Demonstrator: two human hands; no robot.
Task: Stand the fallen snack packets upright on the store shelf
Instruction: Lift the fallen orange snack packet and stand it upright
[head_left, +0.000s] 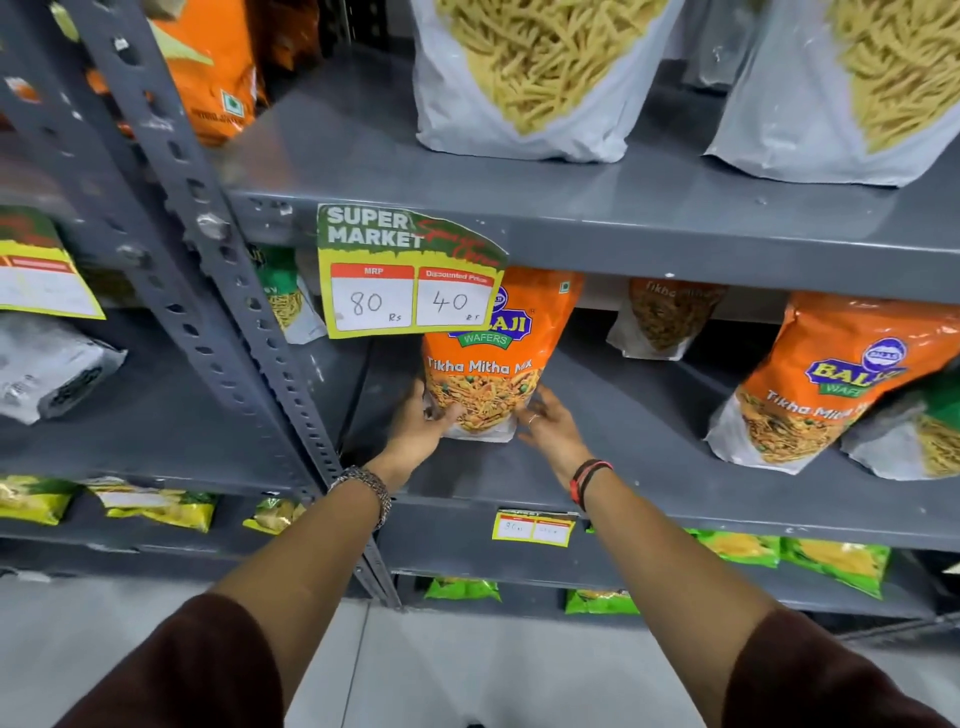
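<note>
An orange Tikha Mitha Mix packet (493, 364) stands upright on the grey middle shelf (623, 467), its top partly hidden by a price tag. My left hand (423, 423) holds its lower left edge, thumb across the front. My right hand (550, 423) rests against its lower right edge with fingers spread. A second orange packet (810, 384) leans tilted to the right on the same shelf, against a green and white packet (919, 441). A third orange packet (665, 322) stands at the back.
A yellow supermarket price tag (410, 275) hangs from the upper shelf edge. Large white packets of yellow sticks (530, 78) stand on the upper shelf. A slotted grey upright (208, 291) rises at left. Green packets (831, 561) lie on the lower shelf.
</note>
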